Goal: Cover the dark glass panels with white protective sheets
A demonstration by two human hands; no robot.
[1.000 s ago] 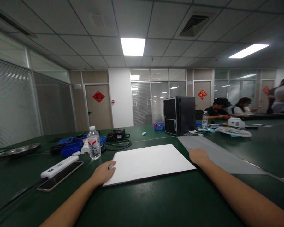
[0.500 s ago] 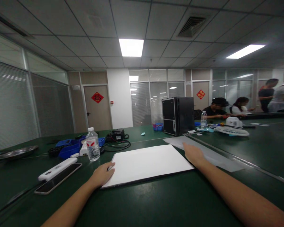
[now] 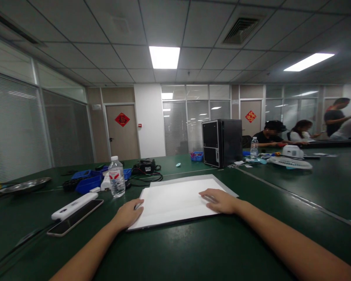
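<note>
A white board (image 3: 169, 212) lies flat on the green table (image 3: 210, 249) in front of me. A thin translucent grey sheet (image 3: 190, 178) now lies over it, its far edge and right corner sticking out past the board. My left hand (image 3: 128, 214) rests at the board's near left corner, fingers curled over the edge. My right hand (image 3: 219, 200) lies flat on the sheet near the board's right side, fingers stretched out to the left.
Left of the board lie a dark phone (image 3: 75, 222), a white bar-shaped device (image 3: 74, 206) and a water bottle (image 3: 116, 177). Blue bins (image 3: 87, 181), cables (image 3: 146, 171) and a metal tray (image 3: 23, 186) sit farther left. A black computer case (image 3: 221, 142) stands behind. Several people sit and stand at the far right.
My right hand has dragged the grey sheet from the table on the right onto the white board and now lies flat on it. My left hand has stayed at the corner.
</note>
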